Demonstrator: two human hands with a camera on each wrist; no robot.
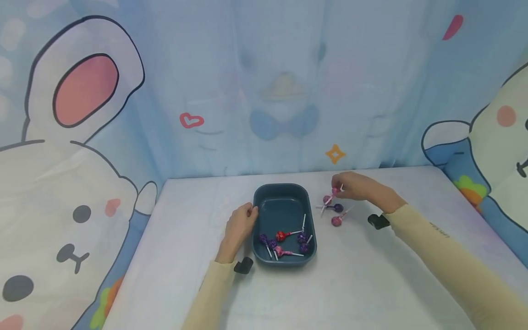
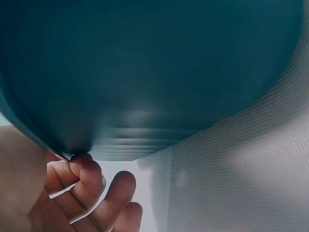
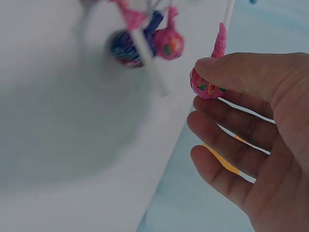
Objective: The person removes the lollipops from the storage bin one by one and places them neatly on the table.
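My left hand [image 1: 240, 224] grips the left rim of a dark teal plastic bin [image 1: 283, 188], its fingertips [image 2: 87, 169] curled at the edge. In the right wrist view, my right hand [image 3: 241, 106] pinches a pink-wrapped lollipop [image 3: 208, 87] by its round head between thumb and fingers. Below that hand on the table lie a dark purple lollipop [image 1: 338, 208] and a pink lollipop [image 1: 336, 221], with another pink one [image 1: 327, 199] partly overlapped. Inside the bin, toward its near end, are a red lollipop [image 1: 280, 236], a pink lollipop [image 1: 278, 251] and several purple lollipops [image 1: 304, 248].
The bin stands on a white-covered table [image 1: 350, 284]. Behind the table hangs a light blue curtain [image 1: 231, 82] printed with cartoon animals. Each wrist wears a small black camera, one near the bin's left side [image 1: 243, 266].
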